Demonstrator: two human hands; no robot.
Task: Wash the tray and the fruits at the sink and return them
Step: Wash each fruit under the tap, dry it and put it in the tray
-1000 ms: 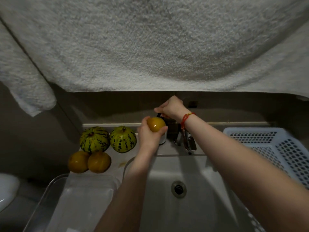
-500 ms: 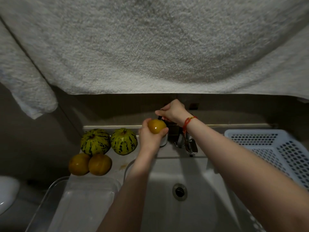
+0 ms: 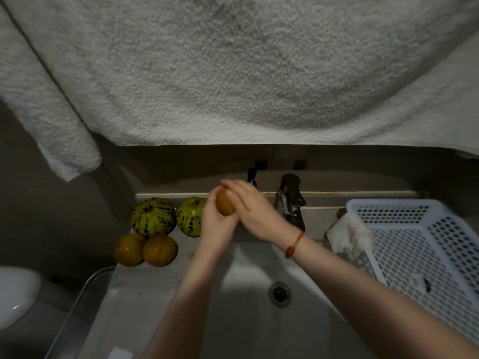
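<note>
A: Two hands on one fruit now! The right hand (image 3: 255,211) has come off the tap area at the back of the sink (image 3: 248,307), where it was half a second ago, and closed over the orange fruit (image 3: 224,206) that the left hand (image 3: 216,224) cups from below.

B: So the reach to the tap (image 3: 290,200) is over. I'd call this the rubbing step, though I can't make out running water.

A: Nor can I. The fruit is above the sink's back edge, just left of the tap.

B: And the rest?

A: Largest first: the clear tray (image 3: 85,307) sits at the sink's near-left corner, empty as far as I can see. On the counter's left end, two striped melons (image 3: 153,216) at the back, two orange fruits (image 3: 145,250) in front, touching. All unmoved.

B: Four fruits waiting, then.
</note>
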